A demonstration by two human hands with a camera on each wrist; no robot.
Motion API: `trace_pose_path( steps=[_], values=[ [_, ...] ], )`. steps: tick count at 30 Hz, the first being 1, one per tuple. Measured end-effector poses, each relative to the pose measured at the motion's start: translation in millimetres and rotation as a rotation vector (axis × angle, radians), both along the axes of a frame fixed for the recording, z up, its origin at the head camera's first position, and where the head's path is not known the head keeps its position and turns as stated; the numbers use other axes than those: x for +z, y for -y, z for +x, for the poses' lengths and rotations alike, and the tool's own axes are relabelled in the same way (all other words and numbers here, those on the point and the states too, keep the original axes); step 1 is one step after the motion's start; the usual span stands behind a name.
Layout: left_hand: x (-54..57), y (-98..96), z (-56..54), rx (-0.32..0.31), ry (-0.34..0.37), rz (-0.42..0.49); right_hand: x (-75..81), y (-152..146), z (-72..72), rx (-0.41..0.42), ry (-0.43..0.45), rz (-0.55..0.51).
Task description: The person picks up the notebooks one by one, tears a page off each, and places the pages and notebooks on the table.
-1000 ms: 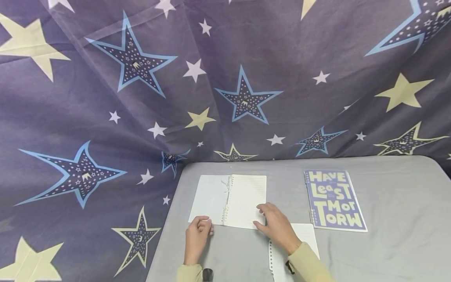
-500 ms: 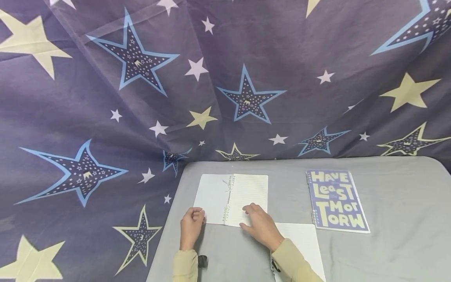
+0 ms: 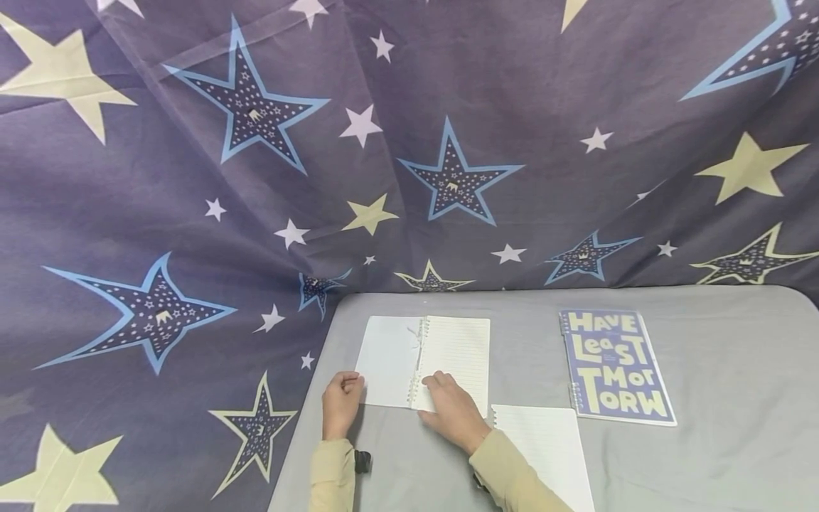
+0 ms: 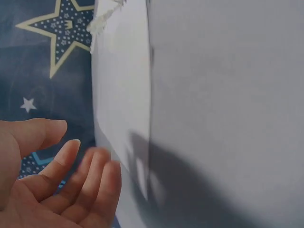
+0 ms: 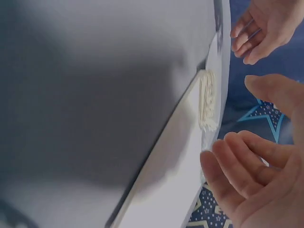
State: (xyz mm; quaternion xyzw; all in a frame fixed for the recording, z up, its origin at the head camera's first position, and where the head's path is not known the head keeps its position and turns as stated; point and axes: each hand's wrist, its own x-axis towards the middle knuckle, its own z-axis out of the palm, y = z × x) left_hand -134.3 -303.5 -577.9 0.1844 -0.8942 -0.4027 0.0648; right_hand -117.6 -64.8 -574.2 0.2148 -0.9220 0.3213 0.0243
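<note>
An open ring notebook [image 3: 456, 348] lies on the grey table, with a plain white left side and a lined right page. Its binding runs down the middle and shows torn paper scraps [image 4: 102, 21]. At the notebook's lower left edge is my left hand [image 3: 341, 405], fingers loosely bent and holding nothing. My right hand [image 3: 454, 412] hovers over the lower part of the lined page near the binding. In the right wrist view its thumb and fingers are apart with nothing between them.
A loose lined sheet [image 3: 544, 448] with a perforated edge lies at the right, partly under the right sleeve [image 3: 512, 469]. Farther right is a purple notebook [image 3: 617, 366] with large cream lettering. A star-patterned cloth [image 3: 409, 142] hangs behind and left of the table [image 3: 723, 398].
My right hand has moved left across the lined page toward the binding. My left hand has shifted left and slightly up along the notebook's edge. More of the loose sheet shows now.
</note>
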Motion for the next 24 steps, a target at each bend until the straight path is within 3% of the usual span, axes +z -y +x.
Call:
trace_pose_path(
  steps=[11, 17, 24],
  values=[
    [-12.3, 7.4, -8.5, 0.034, 0.063, -0.06, -6.2, 28.4, -5.1, 0.01, 0.01, 0.061],
    [-13.3, 9.2, -9.8, 0.042, 0.081, -0.05, -16.5, 42.0, -5.6, 0.032, 0.067, 0.136],
    [-13.6, 7.0, -12.1, 0.056, 0.094, -0.063, -24.6, 50.9, -5.0, 0.009, -0.007, 0.235]
  ],
)
